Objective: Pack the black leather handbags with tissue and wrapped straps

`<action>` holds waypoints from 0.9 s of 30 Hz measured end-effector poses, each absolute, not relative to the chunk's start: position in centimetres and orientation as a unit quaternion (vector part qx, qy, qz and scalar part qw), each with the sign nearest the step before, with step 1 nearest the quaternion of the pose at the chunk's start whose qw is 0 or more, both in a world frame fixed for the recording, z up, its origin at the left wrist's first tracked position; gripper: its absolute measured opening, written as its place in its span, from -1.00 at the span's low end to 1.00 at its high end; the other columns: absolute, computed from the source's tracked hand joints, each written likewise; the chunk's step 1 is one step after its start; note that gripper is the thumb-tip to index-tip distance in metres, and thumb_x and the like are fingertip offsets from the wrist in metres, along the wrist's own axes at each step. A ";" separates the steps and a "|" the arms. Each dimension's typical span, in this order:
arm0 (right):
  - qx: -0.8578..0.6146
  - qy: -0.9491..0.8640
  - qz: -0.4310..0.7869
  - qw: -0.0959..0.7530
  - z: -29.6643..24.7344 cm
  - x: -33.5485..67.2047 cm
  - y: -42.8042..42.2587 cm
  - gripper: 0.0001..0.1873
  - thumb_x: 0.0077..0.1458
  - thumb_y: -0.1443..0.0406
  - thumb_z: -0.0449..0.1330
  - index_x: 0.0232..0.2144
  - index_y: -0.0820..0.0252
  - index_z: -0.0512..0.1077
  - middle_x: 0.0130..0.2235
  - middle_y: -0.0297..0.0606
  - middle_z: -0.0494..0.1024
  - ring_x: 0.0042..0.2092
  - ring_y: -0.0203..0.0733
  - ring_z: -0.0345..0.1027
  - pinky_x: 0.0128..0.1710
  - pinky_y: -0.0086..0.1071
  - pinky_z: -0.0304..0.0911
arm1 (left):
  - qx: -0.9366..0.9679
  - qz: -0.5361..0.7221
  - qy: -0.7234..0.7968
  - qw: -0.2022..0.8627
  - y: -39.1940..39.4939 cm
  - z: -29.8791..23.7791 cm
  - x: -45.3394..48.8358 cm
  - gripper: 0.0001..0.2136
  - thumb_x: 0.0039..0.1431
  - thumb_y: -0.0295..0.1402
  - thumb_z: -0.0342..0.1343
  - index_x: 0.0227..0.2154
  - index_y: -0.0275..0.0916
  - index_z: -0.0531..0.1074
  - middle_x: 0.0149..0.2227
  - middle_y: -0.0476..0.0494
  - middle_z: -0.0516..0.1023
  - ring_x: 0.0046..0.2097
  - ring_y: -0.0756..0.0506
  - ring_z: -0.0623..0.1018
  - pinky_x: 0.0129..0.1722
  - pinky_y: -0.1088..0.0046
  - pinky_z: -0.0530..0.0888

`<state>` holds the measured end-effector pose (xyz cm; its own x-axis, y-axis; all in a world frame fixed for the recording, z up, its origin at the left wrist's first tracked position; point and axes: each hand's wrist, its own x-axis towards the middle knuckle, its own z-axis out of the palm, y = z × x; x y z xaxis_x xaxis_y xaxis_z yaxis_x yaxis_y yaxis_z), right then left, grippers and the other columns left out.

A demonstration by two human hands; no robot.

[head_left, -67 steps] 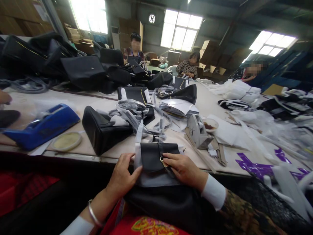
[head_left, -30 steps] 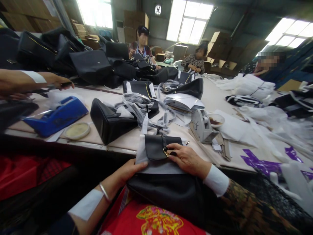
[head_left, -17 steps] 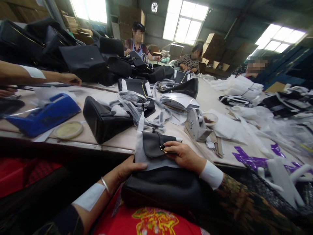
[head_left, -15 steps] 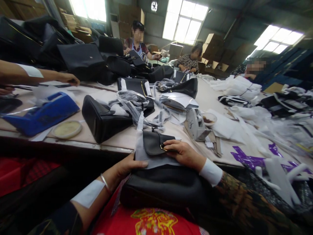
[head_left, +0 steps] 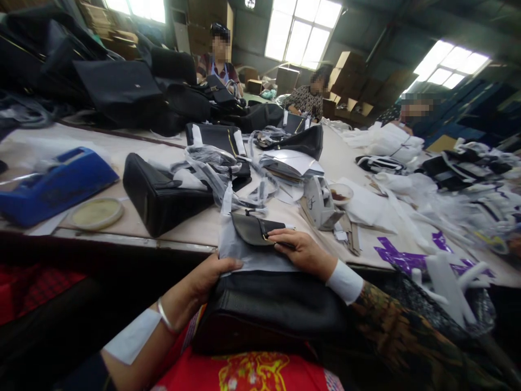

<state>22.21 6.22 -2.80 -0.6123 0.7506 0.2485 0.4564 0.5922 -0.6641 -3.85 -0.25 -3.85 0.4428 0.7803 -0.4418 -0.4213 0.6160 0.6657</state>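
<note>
A black handbag [head_left: 272, 301] rests on my lap against the table edge, its rounded side towards me. Translucent wrapping sheet [head_left: 254, 262] covers its upper face beneath a black flap [head_left: 249, 231] with a gold-coloured clasp. My left hand [head_left: 211, 274] grips the bag's left side, thumb lying over the sheet and the other fingers hidden behind. At the clasp, my right hand [head_left: 303, 250] has its fingertips closed on the flap's edge; the palm hides part of the flap.
Beyond lie another black handbag [head_left: 163, 195] with wrapped straps, a blue tape dispenser [head_left: 61, 184], a round yellowish lid [head_left: 96, 213] and a grey tape dispenser [head_left: 319, 203]. Purple tape [head_left: 402, 255] and white foam pieces [head_left: 448, 288] are at right. Several people work across the table.
A co-worker's arm at the left has left the view. My view has shifted slightly. The flap looks tilted flatter, with my right fingers still at its clasp and my left hand still gripping the bag.
</note>
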 end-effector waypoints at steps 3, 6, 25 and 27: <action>-0.387 -0.816 0.330 0.273 -2.2 22.4 6.3 -0.76 0.26 0.26 0.19 -0.08 0.11 0.59 -0.02 -0.16 0.62 0.03 -0.11 0.51 0.12 -0.20 0.39 | 0.209 0.364 0.396 0.817 -0.6 -4.0 -4.1 -0.50 -0.06 -0.39 0.30 0.03 -0.32 0.51 -0.26 -0.26 0.70 -0.29 -0.31 0.67 -0.25 0.19 0.57; -0.393 -0.811 0.350 0.254 -1.2 22.7 6.3 -0.76 0.26 0.25 0.18 -0.09 0.13 0.60 -0.01 -0.16 0.62 0.04 -0.10 0.50 0.12 -0.19 0.39 | 0.194 0.370 0.387 0.822 -0.9 -3.9 -4.2 -0.48 -0.04 -0.43 0.29 0.07 -0.31 0.48 -0.23 -0.28 0.70 -0.30 -0.29 0.68 -0.27 0.22 0.57; -0.389 -0.830 0.376 0.131 -0.1 23.1 6.8 -0.65 0.32 0.20 0.09 0.01 0.18 0.56 0.16 -0.08 0.47 0.17 -0.07 0.36 0.24 -0.18 0.24 | 0.027 0.288 0.378 0.880 -0.1 -1.6 -3.9 -0.69 0.08 -0.40 0.18 -0.13 -0.48 0.53 -0.50 -0.28 0.67 -0.49 -0.26 0.67 -0.43 0.27 0.64; -0.371 -0.845 0.367 0.114 0.1 23.1 6.9 -0.67 0.31 0.22 0.10 0.00 0.16 0.56 0.17 -0.09 0.44 0.18 -0.07 0.35 0.25 -0.18 0.23 | 0.016 0.289 0.376 0.880 -0.1 -1.3 -3.7 -0.72 0.09 -0.42 0.16 -0.15 -0.47 0.53 -0.52 -0.26 0.66 -0.53 -0.24 0.65 -0.46 0.30 0.63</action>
<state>23.08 6.88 0.13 -0.6987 0.7109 -0.0796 0.5432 0.4548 -0.7058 -3.73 -0.12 -1.33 0.5498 0.5210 -0.6529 -0.4962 0.8325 0.2465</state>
